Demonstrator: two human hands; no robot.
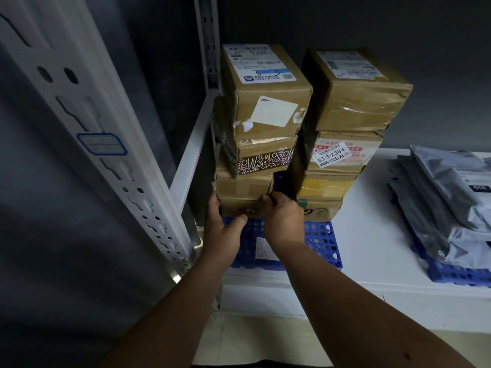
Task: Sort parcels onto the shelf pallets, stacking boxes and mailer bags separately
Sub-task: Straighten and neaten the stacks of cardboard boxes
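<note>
At the left end of the shelf (pixel 372 261), against the upright (pixel 127 160), a blue pallet (pixel 322 241) carries two stacks of taped cardboard boxes. The bottom box (pixel 240 207) of the left stack (pixel 261 123) is held at its two near corners: the left hand (pixel 221 233) is wrapped on the left corner, thumb in front, and the right hand (pixel 283 220) is curled on the right corner, so each grip is closed on that box. Cardboard of this kind is judged stiff, with glossy tape likely to be slick; with three boxes resting on it, the lowest is best squared by its corners, pushed low, since the upper boxes sit crooked and could topple. The right stack (pixel 342 134) stands just beside. Toward the right edge, a second pallet (pixel 451 274) holds grey mailer bags (pixel 451 208), soft and slippery by the look, overlapping in a slumped pile.
</note>
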